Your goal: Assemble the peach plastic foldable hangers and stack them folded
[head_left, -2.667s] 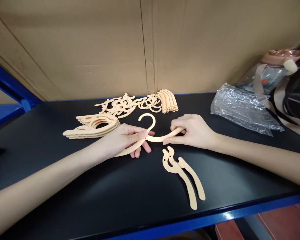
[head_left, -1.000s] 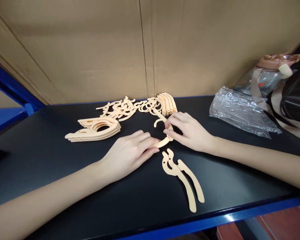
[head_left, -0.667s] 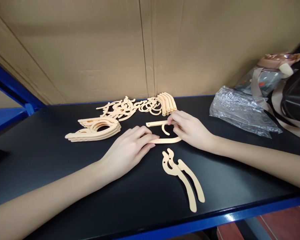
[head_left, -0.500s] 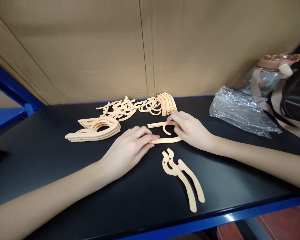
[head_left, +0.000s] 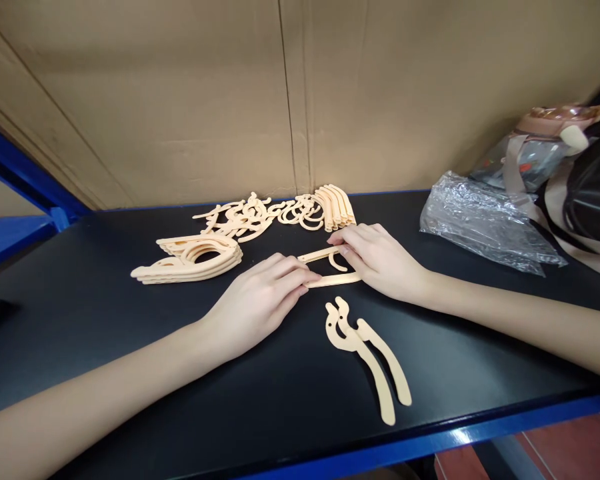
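Between my hands lies a cream plastic folding hanger, with an upper arm (head_left: 319, 255), a lower arm (head_left: 334, 281) and a small curved hook (head_left: 337, 263) showing between them. My left hand (head_left: 260, 290) pinches the left end of the lower arm. My right hand (head_left: 384, 263) is closed over the right side, its thumb and fingers at the upper arm near the hook, covering the right ends. Closer to me, two loose hanger arms (head_left: 375, 373) overlap on the black table (head_left: 220, 407).
Folded hangers (head_left: 195, 270) are stacked left of my left hand. Behind are a jumble of hanger parts (head_left: 240, 219), several hooks (head_left: 303, 212) and a row of curved arms (head_left: 335, 208). A crumpled clear bag (head_left: 485, 223), a bottle (head_left: 540, 153) and a dark bag (head_left: 590, 180) stand right.
The hanger's upper arm has tilted, its right end now higher, and shifted slightly right. My right fingers have moved a little left along it. The left hand has barely moved.
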Demonstrator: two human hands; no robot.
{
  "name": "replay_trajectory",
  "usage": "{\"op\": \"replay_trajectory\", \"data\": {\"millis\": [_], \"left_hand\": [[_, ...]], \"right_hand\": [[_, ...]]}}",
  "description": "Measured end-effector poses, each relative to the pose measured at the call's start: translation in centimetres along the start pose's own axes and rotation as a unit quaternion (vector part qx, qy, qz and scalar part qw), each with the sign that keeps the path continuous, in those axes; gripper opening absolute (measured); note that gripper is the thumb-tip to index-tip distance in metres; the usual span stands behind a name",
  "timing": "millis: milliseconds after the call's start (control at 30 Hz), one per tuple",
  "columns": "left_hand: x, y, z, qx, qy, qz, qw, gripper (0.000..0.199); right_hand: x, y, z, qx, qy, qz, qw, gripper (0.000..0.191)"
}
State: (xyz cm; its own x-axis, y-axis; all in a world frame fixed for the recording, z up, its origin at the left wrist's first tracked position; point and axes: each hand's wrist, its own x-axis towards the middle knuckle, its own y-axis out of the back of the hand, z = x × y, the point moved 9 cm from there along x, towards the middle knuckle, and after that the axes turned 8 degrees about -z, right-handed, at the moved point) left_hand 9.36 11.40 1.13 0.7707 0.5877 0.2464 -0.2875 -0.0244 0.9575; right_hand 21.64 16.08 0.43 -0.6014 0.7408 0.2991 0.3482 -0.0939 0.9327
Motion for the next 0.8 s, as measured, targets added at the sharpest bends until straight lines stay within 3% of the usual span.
{"op": "replay_trajectory", "data": {"millis": [100, 300, 467, 800], "left_hand": [[-0.1, 0.5, 0.5, 0.004, -0.016, 0.022, 1.0, 0.023], [-0.7, 1.1, 3.9, 0.007, -0.156, 0.008, 0.988, 0.022], [-0.5, 0.6, 3.9, 0.002, -0.147, -0.032, 0.989, 0.021], [-0.5, 0.5, 3.7, -0.049, -0.15, -0.039, 0.987, 0.021]], "right_hand": [[-0.1, 0.3, -0.4, -0.001, 0.013, 0.008, 1.0, 0.02], [-0.2, 0.7, -1.3, -0.007, 0.046, 0.014, 0.999, 0.02], [-0.1, 0.6, -1.2, -0.01, 0.044, 0.008, 0.999, 0.019], [-0.1, 0.4, -1.4, -0.014, 0.058, 0.001, 0.998, 0.019]]}}
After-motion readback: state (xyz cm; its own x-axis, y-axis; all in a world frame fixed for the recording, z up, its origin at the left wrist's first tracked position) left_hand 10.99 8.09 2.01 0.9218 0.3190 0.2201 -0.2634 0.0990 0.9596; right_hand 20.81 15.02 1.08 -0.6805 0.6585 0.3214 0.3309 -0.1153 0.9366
